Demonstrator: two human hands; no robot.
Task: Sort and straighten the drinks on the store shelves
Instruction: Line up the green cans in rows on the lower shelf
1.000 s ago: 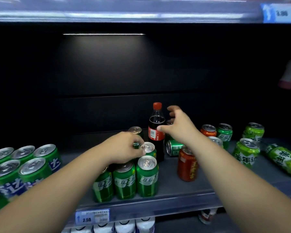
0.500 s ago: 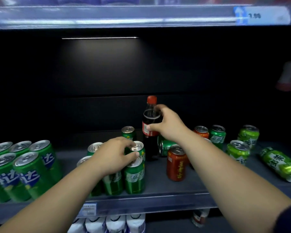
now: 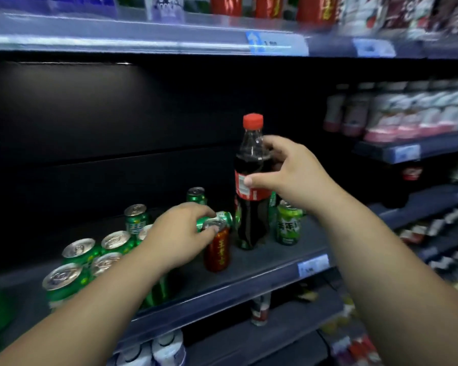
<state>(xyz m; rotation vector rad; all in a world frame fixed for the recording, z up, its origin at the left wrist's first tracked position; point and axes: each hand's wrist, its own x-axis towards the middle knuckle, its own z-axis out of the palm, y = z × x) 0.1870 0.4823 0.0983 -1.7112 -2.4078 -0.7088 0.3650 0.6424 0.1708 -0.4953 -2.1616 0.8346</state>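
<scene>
Since the earlier frames, my left hand [image 3: 177,239] has shifted from the green cans [image 3: 80,252] to the red can [image 3: 218,254], with its fingers curled over the lid. My right hand [image 3: 291,175] wraps the shoulder of the cola bottle [image 3: 250,220]. The bottle is upright over the shelf [image 3: 262,260], just right of the red can. I cannot tell whether its base touches the shelf.

Dark cola bottle [image 3: 250,207] with red cap and label, green cans [image 3: 76,262], one red-brown can [image 3: 218,250].
</scene>
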